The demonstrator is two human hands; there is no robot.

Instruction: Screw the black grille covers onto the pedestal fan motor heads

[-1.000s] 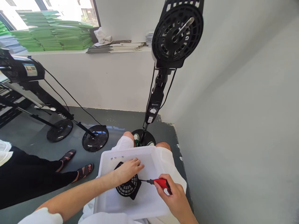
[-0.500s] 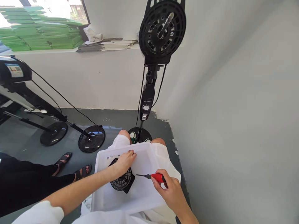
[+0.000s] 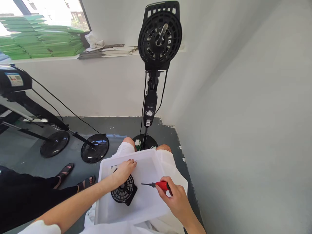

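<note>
1. The right hand (image 3: 177, 199) has its grip closed on the red handle of a screwdriver (image 3: 162, 185), thumb and fingers curled about it.
2. The screwdriver's thin dark shaft points left above the white tray (image 3: 146, 209). Its tip is apart from the black slotted fan plate (image 3: 123, 193), with bare tray showing between them.
3. The left hand (image 3: 123, 171) lies across the far part of the plate, back of the hand upward, fingers reaching past the edge. Its underside is hidden, so I cannot tell whether this grip is clamped on the plate or only resting there.
4. The fan plate is in the left half of the tray, round, with rings and spokes and a corner lug toward the lower right.
5. The tray sits on the person's lap, over white shorts (image 3: 169, 162).
6. Small dark pieces (image 3: 113, 166) lie near the tray's far left corner, too small to identify.
7. Beyond the knees stands a black pedestal fan (image 3: 159, 52), its metal spindle jutting from a round slotted face, a dial on its column.
8. On the left, 2 glossy round bases (image 3: 95, 148) of other fan stands rest on the grey floor (image 3: 117, 125).
9. Nearby are another person's 2 feet (image 3: 65, 170) in dark sandals.
10. The windowsill bears a green stack (image 3: 41, 39), flat sheets (image 3: 114, 51) and a crumpled white cloth (image 3: 94, 41).
</note>
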